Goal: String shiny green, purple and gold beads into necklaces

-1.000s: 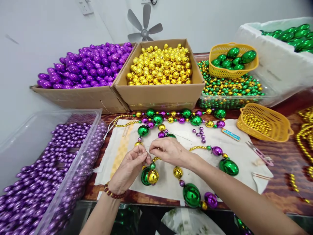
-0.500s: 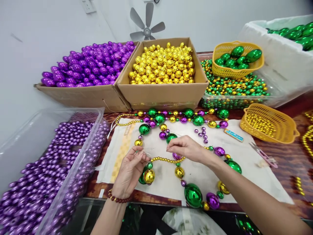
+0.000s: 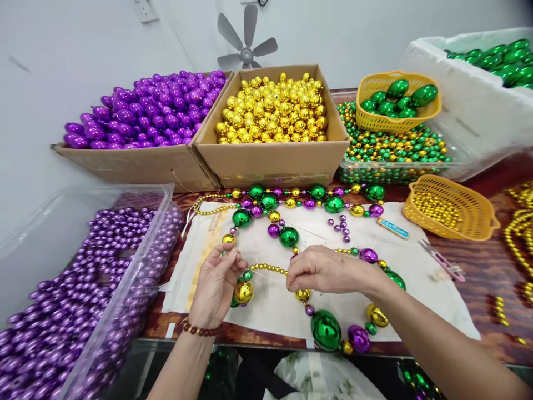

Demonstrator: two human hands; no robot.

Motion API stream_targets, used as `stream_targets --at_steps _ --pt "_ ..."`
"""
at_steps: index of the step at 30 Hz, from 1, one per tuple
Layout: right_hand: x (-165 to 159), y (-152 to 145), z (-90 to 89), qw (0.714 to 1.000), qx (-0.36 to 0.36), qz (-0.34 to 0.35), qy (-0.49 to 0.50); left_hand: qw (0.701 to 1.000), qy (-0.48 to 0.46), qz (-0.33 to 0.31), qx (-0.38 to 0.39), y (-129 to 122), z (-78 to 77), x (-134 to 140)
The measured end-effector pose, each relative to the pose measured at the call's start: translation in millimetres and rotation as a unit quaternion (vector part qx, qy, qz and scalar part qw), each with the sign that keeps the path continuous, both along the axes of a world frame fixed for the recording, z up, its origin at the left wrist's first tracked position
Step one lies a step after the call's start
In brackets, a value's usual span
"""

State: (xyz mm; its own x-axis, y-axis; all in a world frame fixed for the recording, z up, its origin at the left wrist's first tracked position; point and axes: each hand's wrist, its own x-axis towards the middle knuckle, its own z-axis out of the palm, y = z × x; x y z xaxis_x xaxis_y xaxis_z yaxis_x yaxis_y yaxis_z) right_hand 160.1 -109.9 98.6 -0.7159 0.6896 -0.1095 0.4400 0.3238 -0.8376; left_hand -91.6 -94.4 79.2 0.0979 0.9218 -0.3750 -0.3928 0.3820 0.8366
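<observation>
Between my two hands a thin pale string (image 3: 266, 275) runs nearly straight. My left hand (image 3: 219, 280) pinches it by thumb and forefinger, close to the end of a row of small gold beads (image 3: 268, 268). My right hand (image 3: 318, 270) is closed on the string's other side, its fingertips pointing down over the cloth. Under and around the hands lies a strand of green, gold and purple beads, with a gold ball (image 3: 244, 291) below my left fingers and a large green bead (image 3: 326, 330) near the table's front edge. Part of the strand is hidden behind my right hand.
A white cloth (image 3: 433, 311) covers the table middle. Cardboard boxes of purple beads (image 3: 141, 116) and gold beads (image 3: 275, 111) stand behind. At left is a clear bin (image 3: 166, 222) of purple beads; at right, a yellow basket (image 3: 474, 214), pink-handled scissors (image 3: 443, 261) and a blue-labelled packet (image 3: 392, 228).
My right hand has moved down, pulling the string low and taut across the gold beads. My left hand stays near its place, still pinching. The whole view has shifted slightly.
</observation>
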Motion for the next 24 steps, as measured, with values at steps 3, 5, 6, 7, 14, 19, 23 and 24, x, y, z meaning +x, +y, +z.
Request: stream_targets --at_steps 3,5,6,7,14,19,23,24 --pt "-3 -2 3.0 1.000 0.000 0.018 -0.019 1.000 -0.006 0.022 -0.008 0 -3.8 2" --pt "-3 -3 4.5 1.000 -0.008 0.024 -0.016 0.999 0.000 0.028 -0.015 -1 -5.9 2" --pt "-3 -2 5.4 1.000 -0.005 0.022 -0.010 1.000 0.006 0.024 -0.015 -2 -6.4 2" --pt "-4 0 6.6 1.000 0.004 0.015 -0.001 1.000 0.015 0.010 -0.014 -3 -6.5 2" --pt "-37 46 8.1 0.976 0.190 -0.102 0.017 0.980 0.068 -0.189 -0.004 0 -3.3 -1" --pt "-67 57 -0.6 0.949 0.257 -0.171 -0.063 0.973 0.062 -0.221 0.005 7 -3.8 -7" --pt "-63 33 -8.0 0.957 0.192 -0.217 -0.004 0.977 0.029 -0.210 -0.006 7 -4.4 -13" --pt "-61 27 -10.8 0.966 0.158 -0.203 0.019 0.977 0.023 -0.212 -0.008 7 -4.3 -14"
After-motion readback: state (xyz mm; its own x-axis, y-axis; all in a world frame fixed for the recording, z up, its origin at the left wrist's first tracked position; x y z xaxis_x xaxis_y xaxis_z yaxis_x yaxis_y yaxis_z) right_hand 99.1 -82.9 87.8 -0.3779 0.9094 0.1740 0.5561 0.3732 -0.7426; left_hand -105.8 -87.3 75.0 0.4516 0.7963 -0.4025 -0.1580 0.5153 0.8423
